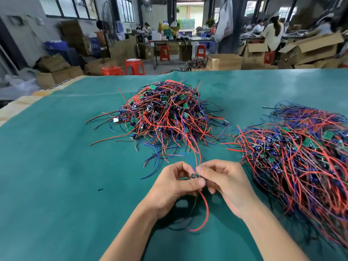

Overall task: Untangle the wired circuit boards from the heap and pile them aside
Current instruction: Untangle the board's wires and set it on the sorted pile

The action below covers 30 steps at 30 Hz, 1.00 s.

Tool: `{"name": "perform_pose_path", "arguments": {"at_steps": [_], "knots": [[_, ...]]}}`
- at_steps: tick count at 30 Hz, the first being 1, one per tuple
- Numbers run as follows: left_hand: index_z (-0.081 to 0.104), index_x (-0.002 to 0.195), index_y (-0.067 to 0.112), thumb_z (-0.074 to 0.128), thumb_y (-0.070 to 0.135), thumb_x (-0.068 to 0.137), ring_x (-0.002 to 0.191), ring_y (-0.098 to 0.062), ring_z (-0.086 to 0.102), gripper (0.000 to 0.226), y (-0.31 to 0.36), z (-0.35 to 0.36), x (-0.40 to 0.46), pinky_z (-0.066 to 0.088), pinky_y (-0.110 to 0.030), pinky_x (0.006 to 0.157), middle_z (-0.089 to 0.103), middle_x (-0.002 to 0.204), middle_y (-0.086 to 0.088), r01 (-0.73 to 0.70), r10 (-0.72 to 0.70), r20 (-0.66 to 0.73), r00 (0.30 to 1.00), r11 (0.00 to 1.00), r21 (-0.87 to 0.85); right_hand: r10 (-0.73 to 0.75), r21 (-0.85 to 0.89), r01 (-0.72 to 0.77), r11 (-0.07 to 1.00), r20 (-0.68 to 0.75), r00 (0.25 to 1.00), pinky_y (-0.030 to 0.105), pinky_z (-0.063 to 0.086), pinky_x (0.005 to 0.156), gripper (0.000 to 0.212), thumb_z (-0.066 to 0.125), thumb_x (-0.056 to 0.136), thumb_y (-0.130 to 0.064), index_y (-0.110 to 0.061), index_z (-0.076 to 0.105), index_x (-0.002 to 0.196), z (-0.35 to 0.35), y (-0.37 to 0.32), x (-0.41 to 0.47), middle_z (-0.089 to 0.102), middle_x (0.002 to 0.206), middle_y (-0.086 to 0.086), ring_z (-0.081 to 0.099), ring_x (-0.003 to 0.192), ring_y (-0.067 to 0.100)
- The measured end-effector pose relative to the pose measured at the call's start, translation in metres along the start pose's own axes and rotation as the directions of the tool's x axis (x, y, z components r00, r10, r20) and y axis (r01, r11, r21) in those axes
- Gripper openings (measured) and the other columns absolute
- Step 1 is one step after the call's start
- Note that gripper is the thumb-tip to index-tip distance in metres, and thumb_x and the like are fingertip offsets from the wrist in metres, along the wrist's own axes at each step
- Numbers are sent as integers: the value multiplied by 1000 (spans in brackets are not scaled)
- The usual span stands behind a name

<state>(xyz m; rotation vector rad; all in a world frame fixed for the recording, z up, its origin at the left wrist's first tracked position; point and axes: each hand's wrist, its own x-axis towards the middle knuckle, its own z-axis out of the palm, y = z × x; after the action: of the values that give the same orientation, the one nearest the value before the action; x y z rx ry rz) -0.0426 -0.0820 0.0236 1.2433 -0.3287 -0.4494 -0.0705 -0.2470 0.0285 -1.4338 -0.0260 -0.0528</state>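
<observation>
A tangled heap [163, 115] of small green circuit boards with red, blue and black wires lies in the middle of the green table [56, 157]. A second, longer pile of wired boards [301, 157] stretches along the right side. Near the front, my left hand [175, 187] and my right hand [226, 183] meet and both pinch one small circuit board [194, 176] between fingers and thumbs. Its red and blue wires [195, 159] run up toward the heap, and a red wire loop [206, 210] hangs below my hands.
A small dark scrap [100, 189] lies on the table left of my hands. Beyond the far table edge stand cardboard boxes [224, 62], red stools [134, 66] and people working at benches.
</observation>
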Motion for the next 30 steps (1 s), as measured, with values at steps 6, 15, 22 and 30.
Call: {"name": "perform_pose_path", "arguments": {"at_steps": [6,15,22,30], "knots": [[54,90,3,88,16,66,74,-24,56,44,-6,2,1,39,-26,59,63,82,-26,-68,86,-71,994,971,229,90,41,-89,995,-5,996,23,44,51,11,85,76,-10,-4,80,83,-2,5,5,74,79,19,59,62,20],[64,97,7,61,14,95,83,-24,73,8,1,-4,-1,45,-17,49,73,97,-20,64,-81,161,984,992,106,65,264,-38,964,-94,993,21,45,52,13,76,75,-12,-6,69,84,-10,3,10,65,70,7,53,53,15],[60,127,4,56,6,98,127,-26,58,29,3,-9,-4,55,-21,80,61,135,-17,240,-198,468,861,970,-31,148,332,-139,933,-2,989,23,52,52,15,73,75,-8,-8,66,88,-20,-2,11,72,80,13,64,59,13],[70,91,15,64,22,94,66,-15,66,10,-5,6,0,36,-15,49,72,98,-16,92,-103,237,966,994,58,149,276,-166,947,79,986,28,57,58,23,74,75,-5,-3,74,98,-22,1,8,72,85,17,67,68,22]]}}
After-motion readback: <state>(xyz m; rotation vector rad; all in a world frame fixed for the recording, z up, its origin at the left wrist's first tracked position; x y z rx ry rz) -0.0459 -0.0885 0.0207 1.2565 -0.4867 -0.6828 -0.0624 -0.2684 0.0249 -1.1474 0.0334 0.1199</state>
